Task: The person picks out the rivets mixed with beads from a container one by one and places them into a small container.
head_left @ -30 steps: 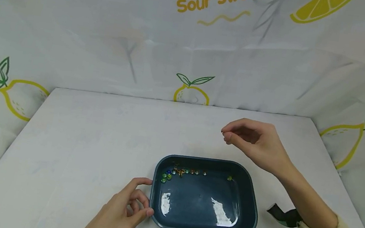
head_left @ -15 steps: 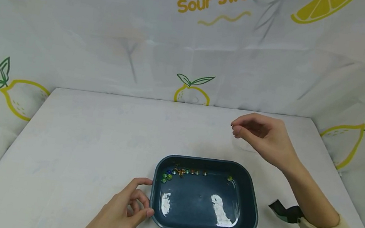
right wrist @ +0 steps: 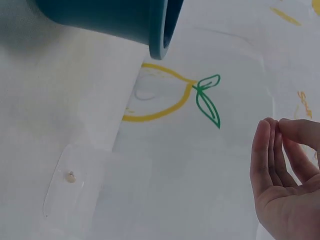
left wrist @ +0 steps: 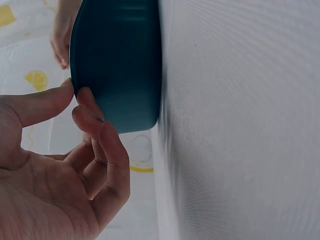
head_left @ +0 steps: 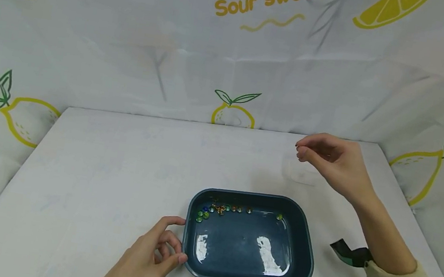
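Observation:
A dark blue-green rectangular tray [head_left: 240,250] sits near the front of the table. Along its far side and far left corner lie several small glassy beads [head_left: 205,215] and a little gold charm [head_left: 220,209]. My left hand [head_left: 148,253] holds the tray's left edge with bent thumb and index finger; its other fingers curl. To the right and beyond the tray, my right hand [head_left: 335,161] is raised with thumb and fingertips pinched together. A tiny dark speck shows at its fingertips in the head view; the right wrist view hides what it is.
Beneath the right hand lies a clear shallow container [right wrist: 60,195], with one small bead-like piece [right wrist: 70,177] in it. A dark strap [head_left: 352,255] hangs at the right wrist. A lemon-print curtain [head_left: 132,50] stands behind the white table.
My right hand has moved right and farther back, fingertips still pinched, uncovering part of the clear container. The left hand and the tray have stayed in place.

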`<state>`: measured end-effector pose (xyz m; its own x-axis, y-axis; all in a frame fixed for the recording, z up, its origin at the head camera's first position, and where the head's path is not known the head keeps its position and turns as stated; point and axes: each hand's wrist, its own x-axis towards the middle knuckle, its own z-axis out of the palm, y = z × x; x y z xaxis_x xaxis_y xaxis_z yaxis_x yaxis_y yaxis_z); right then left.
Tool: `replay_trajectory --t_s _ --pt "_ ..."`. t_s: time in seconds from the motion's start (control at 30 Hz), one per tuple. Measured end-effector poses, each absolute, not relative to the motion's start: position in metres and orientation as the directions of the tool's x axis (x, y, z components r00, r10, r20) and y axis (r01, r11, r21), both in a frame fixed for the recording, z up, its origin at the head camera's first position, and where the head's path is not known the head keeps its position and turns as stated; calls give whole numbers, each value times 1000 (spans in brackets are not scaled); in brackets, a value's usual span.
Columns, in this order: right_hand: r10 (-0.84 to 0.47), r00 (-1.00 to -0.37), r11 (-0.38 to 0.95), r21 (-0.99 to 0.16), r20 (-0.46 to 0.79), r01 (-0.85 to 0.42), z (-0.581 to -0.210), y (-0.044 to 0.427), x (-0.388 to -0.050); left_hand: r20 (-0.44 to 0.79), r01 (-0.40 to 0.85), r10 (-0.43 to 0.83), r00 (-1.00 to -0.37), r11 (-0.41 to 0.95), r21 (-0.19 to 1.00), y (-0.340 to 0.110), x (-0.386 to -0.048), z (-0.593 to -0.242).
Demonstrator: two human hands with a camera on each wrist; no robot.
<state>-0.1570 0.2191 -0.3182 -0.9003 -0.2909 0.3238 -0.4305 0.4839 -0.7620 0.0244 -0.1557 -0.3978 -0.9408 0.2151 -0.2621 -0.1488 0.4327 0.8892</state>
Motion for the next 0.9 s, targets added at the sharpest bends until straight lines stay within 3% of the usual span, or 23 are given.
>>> replay_trajectory --t_s 0.9 --pt "-198 -929 601 -710 311 -366 -342 251 -180 -246 -135 217 -945 427 894 -155 25 -398"
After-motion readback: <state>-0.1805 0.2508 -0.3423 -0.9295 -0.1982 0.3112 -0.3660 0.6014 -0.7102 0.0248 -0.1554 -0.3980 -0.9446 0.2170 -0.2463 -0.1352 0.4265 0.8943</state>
